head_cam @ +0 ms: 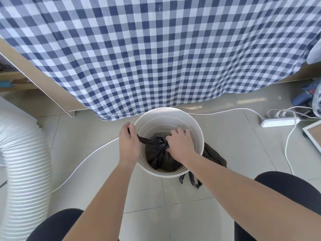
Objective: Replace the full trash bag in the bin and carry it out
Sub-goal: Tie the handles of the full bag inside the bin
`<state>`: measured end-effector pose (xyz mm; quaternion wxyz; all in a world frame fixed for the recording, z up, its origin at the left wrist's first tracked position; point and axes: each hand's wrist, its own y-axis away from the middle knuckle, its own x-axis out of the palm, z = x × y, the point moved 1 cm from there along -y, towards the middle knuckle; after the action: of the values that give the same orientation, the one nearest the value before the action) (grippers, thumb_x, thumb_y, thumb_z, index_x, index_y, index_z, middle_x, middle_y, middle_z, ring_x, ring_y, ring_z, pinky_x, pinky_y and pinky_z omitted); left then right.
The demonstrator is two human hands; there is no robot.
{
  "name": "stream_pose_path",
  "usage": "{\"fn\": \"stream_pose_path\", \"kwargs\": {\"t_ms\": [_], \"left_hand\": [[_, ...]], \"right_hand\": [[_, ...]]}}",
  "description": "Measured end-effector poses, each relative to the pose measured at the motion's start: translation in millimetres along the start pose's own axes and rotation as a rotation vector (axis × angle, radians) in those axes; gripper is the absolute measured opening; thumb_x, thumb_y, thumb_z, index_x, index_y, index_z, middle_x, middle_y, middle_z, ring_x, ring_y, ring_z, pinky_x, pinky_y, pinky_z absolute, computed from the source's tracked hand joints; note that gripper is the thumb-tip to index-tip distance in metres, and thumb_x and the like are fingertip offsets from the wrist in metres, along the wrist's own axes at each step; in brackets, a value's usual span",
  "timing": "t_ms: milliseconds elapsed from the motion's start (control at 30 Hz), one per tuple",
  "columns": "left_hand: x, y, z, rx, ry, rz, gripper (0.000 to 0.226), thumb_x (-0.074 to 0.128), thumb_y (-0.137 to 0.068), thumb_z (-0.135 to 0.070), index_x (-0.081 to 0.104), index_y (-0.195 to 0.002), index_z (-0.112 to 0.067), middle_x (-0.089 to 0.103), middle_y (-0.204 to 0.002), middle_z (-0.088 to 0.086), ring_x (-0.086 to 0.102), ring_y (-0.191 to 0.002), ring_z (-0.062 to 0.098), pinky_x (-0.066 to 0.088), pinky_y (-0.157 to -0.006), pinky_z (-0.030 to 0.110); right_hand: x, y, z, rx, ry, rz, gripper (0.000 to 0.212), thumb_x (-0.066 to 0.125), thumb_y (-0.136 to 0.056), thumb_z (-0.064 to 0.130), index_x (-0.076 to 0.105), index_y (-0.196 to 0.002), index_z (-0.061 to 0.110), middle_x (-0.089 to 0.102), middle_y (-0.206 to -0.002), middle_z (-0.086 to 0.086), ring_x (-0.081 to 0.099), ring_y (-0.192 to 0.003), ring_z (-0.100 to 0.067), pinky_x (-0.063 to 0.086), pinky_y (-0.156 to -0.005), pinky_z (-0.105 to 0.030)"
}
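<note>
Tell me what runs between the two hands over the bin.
In the head view, a taut strip of the black trash bag spans from left hand to right hand.

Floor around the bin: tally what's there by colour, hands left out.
White: 3 — bin, ribbed hose, power strip
Black: 2 — tied bag in the bin, second bag behind it
Blue-and-white: 1 — checked cloth
Total: 6

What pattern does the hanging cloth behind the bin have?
Blue and white checks on the cloth, seen in the head view.
</note>
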<state>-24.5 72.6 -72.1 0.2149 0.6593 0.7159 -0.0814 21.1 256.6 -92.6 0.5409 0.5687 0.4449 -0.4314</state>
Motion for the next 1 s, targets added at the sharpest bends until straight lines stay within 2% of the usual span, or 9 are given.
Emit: {"fn": "stream_pose_path", "kwargs": {"t_ms": [67, 133, 233, 333, 400, 533, 733, 900, 1000], "left_hand": [[0, 6, 6, -0.031, -0.007, 0.042, 0.046, 0.033, -0.112, -0.044, 0.058, -0.131, -0.011, 0.066, -0.121, 0.008, 0.06, -0.118, 0.03, 0.046, -0.098, 0.039], [0, 12, 7, -0.057, -0.008, 0.081, 0.046, 0.036, -0.111, -0.05, 0.058, -0.132, -0.016, 0.066, -0.121, -0.002, 0.061, -0.114, 0.022, 0.041, -0.094, 0.033], [-3, 11, 6, -0.069, -0.058, 0.119, 0.053, 0.047, -0.107, -0.055, 0.052, -0.144, -0.018, 0.06, -0.127, -0.007, 0.055, -0.116, 0.017, 0.039, -0.098, 0.033], [-3, 4, 8, -0.074, -0.147, 0.119, 0.026, 0.055, -0.104, -0.019, 0.059, -0.129, -0.016, 0.066, -0.112, 0.001, 0.061, -0.106, 0.029, 0.043, -0.085, 0.035], [-4, 1, 7, -0.07, -0.178, 0.109, 0.031, 0.046, -0.097, 0.0, 0.062, -0.121, -0.014, 0.067, -0.105, 0.006, 0.062, -0.101, 0.034, 0.043, -0.081, 0.036], [-4, -5, 6, -0.07, -0.192, 0.082, 0.032, 0.044, -0.091, 0.006, 0.062, -0.109, -0.013, 0.067, -0.095, 0.006, 0.061, -0.094, 0.035, 0.045, -0.077, 0.039], [-4, -9, 8, -0.081, -0.211, 0.032, 0.028, 0.041, -0.092, 0.008, 0.058, -0.104, -0.01, 0.062, -0.085, 0.003, 0.058, -0.088, 0.037, 0.044, -0.073, 0.04], [-5, -9, 7, -0.074, -0.235, 0.003, 0.024, 0.042, -0.093, 0.008, 0.056, -0.104, -0.008, 0.059, -0.084, 0.004, 0.056, -0.087, 0.037, 0.042, -0.075, 0.04], [-4, -8, 8, -0.067, -0.252, -0.014, 0.022, 0.042, -0.094, 0.007, 0.056, -0.103, -0.008, 0.06, -0.089, 0.01, 0.056, -0.089, 0.037, 0.041, -0.076, 0.04]], "right_hand": [[4, -2, -5, 0.035, -0.159, 0.066, 0.012, 0.062, -0.096, 0.033, 0.063, -0.103, 0.023, 0.07, -0.112, -0.004, 0.061, -0.114, -0.033, 0.043, -0.095, -0.046], [0, -6, -11, 0.067, -0.31, 0.068, 0.014, 0.061, -0.098, 0.033, 0.06, -0.102, 0.019, 0.071, -0.109, -0.006, 0.066, -0.106, -0.035, 0.052, -0.084, -0.044], [-23, -15, -25, 0.086, -0.405, -0.054, 0.022, 0.061, -0.098, 0.037, 0.064, -0.107, 0.017, 0.072, -0.105, -0.007, 0.067, -0.101, -0.033, 0.055, -0.082, -0.042], [-59, -20, -45, 0.109, -0.517, -0.139, 0.026, 0.061, -0.097, 0.038, 0.067, -0.111, 0.017, 0.072, -0.106, -0.005, 0.066, -0.101, -0.03, 0.054, -0.086, -0.041], [-85, -16, -63, 0.115, -0.619, -0.179, 0.024, 0.063, -0.096, 0.036, 0.07, -0.106, 0.015, 0.07, -0.099, -0.002, 0.064, -0.097, -0.026, 0.052, -0.083, -0.04], [-134, 0, -100, 0.144, -0.769, -0.285, 0.007, 0.068, -0.095, 0.033, 0.065, -0.091, 0.028, 0.064, -0.079, 0.017, 0.063, -0.087, -0.016, 0.048, -0.076, -0.033], [-175, 28, -161, 0.176, -0.825, -0.443, 0.008, 0.068, -0.096, 0.029, 0.07, -0.102, 0.034, 0.066, -0.085, 0.023, 0.064, -0.089, -0.011, 0.051, -0.079, -0.031], [-152, 44, -216, 0.281, -0.709, -0.44, 0.022, 0.068, -0.094, 0.03, 0.074, -0.114, 0.022, 0.075, -0.098, 0.005, 0.066, -0.097, -0.018, 0.053, -0.085, -0.035], [-120, 55, -246, 0.347, -0.674, -0.404, 0.022, 0.068, -0.093, 0.031, 0.074, -0.112, 0.023, 0.073, -0.09, 0.004, 0.067, -0.091, -0.023, 0.053, -0.079, -0.037]]}}
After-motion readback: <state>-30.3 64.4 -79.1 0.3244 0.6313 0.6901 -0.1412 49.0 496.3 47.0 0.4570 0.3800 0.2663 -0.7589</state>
